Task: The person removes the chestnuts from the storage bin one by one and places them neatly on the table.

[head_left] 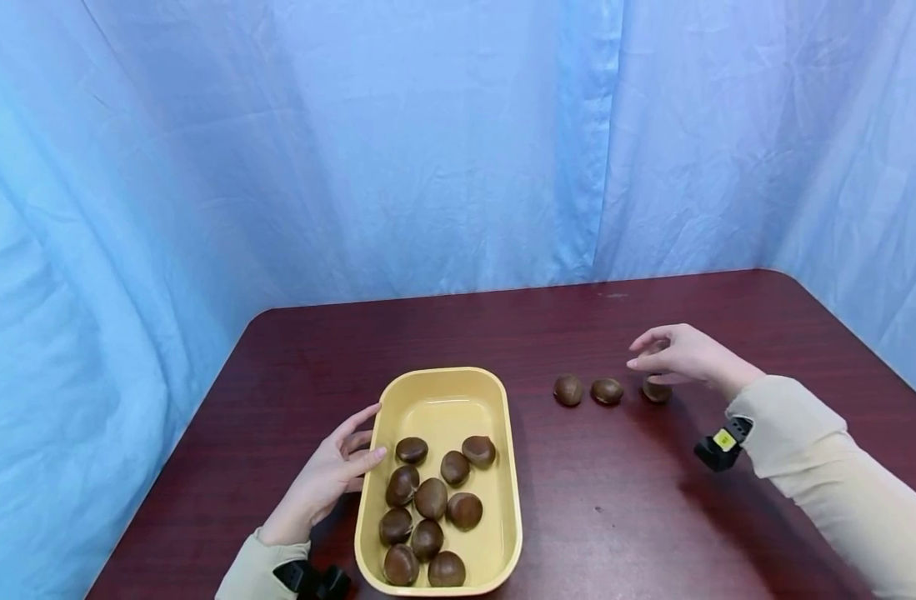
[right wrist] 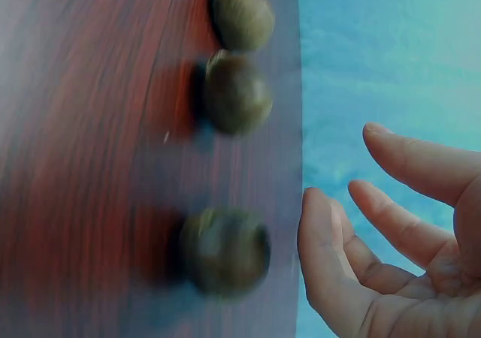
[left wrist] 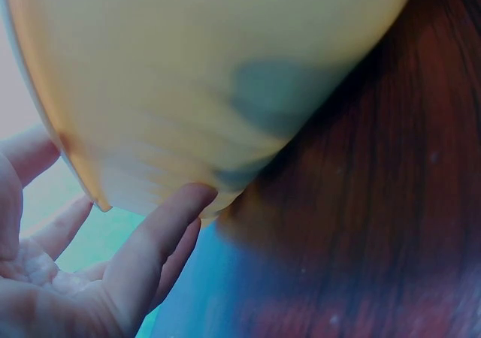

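Note:
My left hand [head_left: 327, 477] holds the left side of a yellow tray [head_left: 513, 500], with the thumb over the rim and other fingers along the outer wall. Inside the tray lie several brown chestnuts [head_left: 431, 498], mostly in its near half. To the right, my right hand [head_left: 686, 357] hovers above the table with nothing in its grasp, its fingers loosely bent. Under it sits one chestnut [head_left: 656, 390], partly covered by the hand in the head view. Two more chestnuts, a middle one [head_left: 607, 391] and a left one [head_left: 568, 390], lie in a row beside it.
The dark red wooden table [head_left: 593, 517] carries everything. Light blue curtains [head_left: 442, 150] hang behind the table and along both sides. A black wrist camera [head_left: 720, 450] is strapped at the right sleeve.

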{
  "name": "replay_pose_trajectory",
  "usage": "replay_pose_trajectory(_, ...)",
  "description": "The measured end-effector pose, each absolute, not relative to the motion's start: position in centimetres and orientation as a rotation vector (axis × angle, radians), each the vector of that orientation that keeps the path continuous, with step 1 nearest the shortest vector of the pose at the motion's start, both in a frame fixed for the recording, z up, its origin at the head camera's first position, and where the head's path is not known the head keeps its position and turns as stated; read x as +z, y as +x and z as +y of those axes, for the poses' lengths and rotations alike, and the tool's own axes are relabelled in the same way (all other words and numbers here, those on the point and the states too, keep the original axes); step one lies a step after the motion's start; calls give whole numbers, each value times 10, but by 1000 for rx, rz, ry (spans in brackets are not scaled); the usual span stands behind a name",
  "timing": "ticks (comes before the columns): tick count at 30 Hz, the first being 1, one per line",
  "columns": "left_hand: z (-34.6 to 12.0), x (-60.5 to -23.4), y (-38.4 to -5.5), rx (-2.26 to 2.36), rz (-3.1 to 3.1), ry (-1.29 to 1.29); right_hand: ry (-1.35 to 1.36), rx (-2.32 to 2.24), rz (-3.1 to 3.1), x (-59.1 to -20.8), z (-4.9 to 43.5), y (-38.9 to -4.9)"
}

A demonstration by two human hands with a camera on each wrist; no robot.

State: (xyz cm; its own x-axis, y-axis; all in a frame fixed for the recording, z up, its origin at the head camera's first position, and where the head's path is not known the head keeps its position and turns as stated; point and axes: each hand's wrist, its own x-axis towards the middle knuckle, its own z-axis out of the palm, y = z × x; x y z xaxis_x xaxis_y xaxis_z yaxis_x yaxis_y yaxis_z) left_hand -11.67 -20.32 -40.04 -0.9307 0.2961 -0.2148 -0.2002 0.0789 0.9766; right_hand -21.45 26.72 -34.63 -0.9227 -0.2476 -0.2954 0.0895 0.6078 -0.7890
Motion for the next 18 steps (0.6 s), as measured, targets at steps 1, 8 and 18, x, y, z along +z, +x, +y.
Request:
replay_pose_trajectory(1, -203, -400, -117, 1912, 2006, 94, -134, -1231, 2461, -345, 262, -215)
replay_pose_trajectory(8, -204, -400, -116, 1918, 2001, 93, -228, -1234, 2440, -336, 218, -216)
replay_pose_trajectory(18, -202, -400, -118, 1914, 2000, 85, -309, -1295, 2374, -335, 162, -217)
